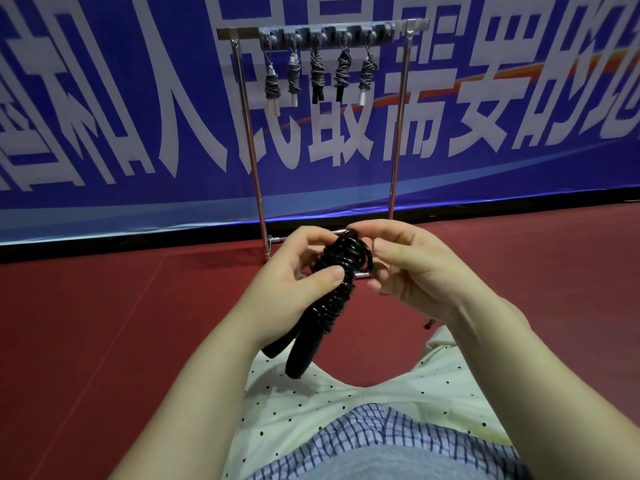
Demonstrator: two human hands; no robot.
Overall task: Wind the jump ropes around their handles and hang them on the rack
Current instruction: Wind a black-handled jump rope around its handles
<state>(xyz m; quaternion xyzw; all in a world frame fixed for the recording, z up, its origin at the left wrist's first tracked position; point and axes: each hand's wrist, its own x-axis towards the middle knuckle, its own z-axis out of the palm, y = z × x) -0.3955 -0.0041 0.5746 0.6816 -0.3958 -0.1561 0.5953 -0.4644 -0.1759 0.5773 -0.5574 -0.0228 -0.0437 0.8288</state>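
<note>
In the head view, the left hand (pixel 298 271) grips a black jump rope (pixel 332 289) wound around its two handles, thumb pressed on the coils, while the right hand (pixel 408 268) pinches the rope's top loop. Beyond, on the red floor (pixel 104 323), the metal rack (pixel 325 32) holds five wound ropes (pixel 317 72) before a blue banner (pixel 104 98).

Large white Chinese characters are printed on the blue banner (pixel 104 98) behind the rack (pixel 325 32); the row is cut off at the top and at both edges, and partly crossed by the rack's posts; "人" (pixel 194 81), "民" (pixel 273 133), "最" (pixel 337 129), "需" (pixel 419 109), "要" (pixel 491 91) and "的" (pixel 561 81) can be read in sequence; the characters further left and right are too cropped to be made out; no other writing is seen
</note>
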